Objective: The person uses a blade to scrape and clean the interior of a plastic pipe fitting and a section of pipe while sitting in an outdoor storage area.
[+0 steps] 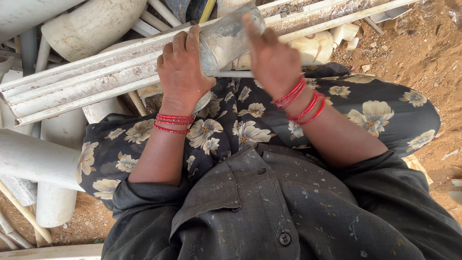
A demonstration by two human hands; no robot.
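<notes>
So here's the scene, looking straight down at someone sitting in the dirt with a lap full of floral fabric. The main thing is a short, dusty grey pipe piece [226, 41], held up just above the knees and tilted, its far end pointing away from the person. Everything else I'll place off that pipe piece.

The left hand [182, 72] is wrapped around its near end, fingers curled over the top, thumb side tucked underneath, a proper closed grip. The right hand [272, 60] is on the other side of it, pressed against its far half with the fingers lying up along the surface. It's clearly touching, but I can't tell whether it's actually clamped around or just resting flat. Both wrists wear red bangles [301, 101].

Right behind the pipe piece, running off to its left, is a long white channel strip [77, 86] with ridges, pretty grimy. A second long white strip [332, 19] runs off behind it to the right. Further left and behind sit fat white pipes [91, 24], piled loosely. Just to the right of the pipe piece there's a cream-coloured pipe fitting [315, 45] on the ground. Below it is the dark flower-print skirt [231, 130], and the reddish soil [423, 53] spreads out to the right.
</notes>
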